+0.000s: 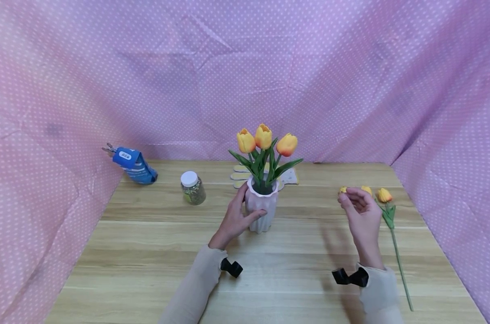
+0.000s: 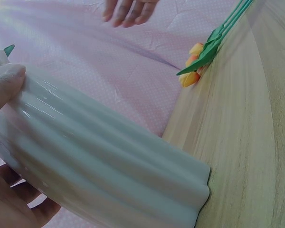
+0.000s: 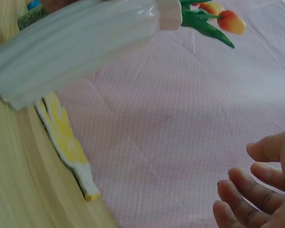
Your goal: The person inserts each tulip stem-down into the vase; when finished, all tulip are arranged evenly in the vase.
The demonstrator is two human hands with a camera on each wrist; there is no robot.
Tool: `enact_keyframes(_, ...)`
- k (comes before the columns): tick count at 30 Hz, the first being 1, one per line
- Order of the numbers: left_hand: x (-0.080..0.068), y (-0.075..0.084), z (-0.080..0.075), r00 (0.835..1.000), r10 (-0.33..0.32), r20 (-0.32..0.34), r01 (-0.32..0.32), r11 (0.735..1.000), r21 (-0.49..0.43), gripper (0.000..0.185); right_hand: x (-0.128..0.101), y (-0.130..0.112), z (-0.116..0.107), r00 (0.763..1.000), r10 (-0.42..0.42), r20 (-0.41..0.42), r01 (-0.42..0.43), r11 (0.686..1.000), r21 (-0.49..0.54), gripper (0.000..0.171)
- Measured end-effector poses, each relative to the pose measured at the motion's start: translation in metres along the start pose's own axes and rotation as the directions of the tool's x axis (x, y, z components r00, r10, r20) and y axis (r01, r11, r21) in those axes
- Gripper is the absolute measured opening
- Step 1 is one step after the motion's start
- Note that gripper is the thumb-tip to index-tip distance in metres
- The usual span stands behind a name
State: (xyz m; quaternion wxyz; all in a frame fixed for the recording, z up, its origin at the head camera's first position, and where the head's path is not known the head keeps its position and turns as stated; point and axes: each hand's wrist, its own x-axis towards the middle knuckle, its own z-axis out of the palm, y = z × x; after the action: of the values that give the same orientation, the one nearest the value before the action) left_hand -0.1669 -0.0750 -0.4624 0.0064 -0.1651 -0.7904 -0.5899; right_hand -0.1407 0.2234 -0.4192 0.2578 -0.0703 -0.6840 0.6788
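My left hand (image 1: 235, 219) grips the white vase (image 1: 266, 203) at mid-frame; glossy, likely slippery and breakable, it's best cupped round its middle; my right hand (image 1: 363, 217), frame right, hovers relaxed, empty

Curtained-off tabletop setup, room type unclear: pink white-dotted fabric drape (image 1: 245, 67) upper frame and sides, pale wood-grain surface (image 1: 285, 279) lower centre.

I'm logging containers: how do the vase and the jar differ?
The vase is taller than the jar. The vase is open-topped and holds tulips; the jar wears a white lid. The left hand holds the vase; no hand touches the jar. Both stand on the table.
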Motion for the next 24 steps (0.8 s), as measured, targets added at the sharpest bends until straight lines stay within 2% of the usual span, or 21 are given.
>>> enact_keyframes(7, 0.0, -0.001, 0.0, 1.0, 0.015, -0.003, -0.015, 1.0, -0.005, 0.084, 0.001, 0.018, -0.025, 0.996, 0.067, -0.053, -0.075, 0.985, -0.158, 0.021)
enact_keyframes(12, -0.001, -0.001, 0.0, 1.0, 0.015, -0.002, -0.015, 1.0, -0.005, 0.084, -0.002, 0.032, -0.042, 0.996, 0.06, -0.06, -0.077, 0.945, -0.319, 0.023)
enact_keyframes(16, -0.001, 0.0, 0.0, 1.0, 0.017, -0.003, -0.017, 1.0, -0.007, 0.084, -0.004, 0.04, -0.053, 0.999, 0.048, -0.023, -0.053, 0.914, -0.403, 0.026)
enact_keyframes(19, -0.001, -0.001, 0.0, 1.0, 0.017, 0.001, -0.017, 1.0, -0.01, 0.085, -0.006, 0.045, -0.06, 0.999, 0.047, 0.011, -0.037, 0.882, -0.469, 0.031)
enact_keyframes(24, 0.0, -0.001, 0.0, 1.0, 0.011, 0.001, -0.011, 1.0, -0.005, 0.085, -0.009, 0.056, -0.069, 0.995, 0.053, 0.082, 0.007, 0.795, -0.606, 0.035)
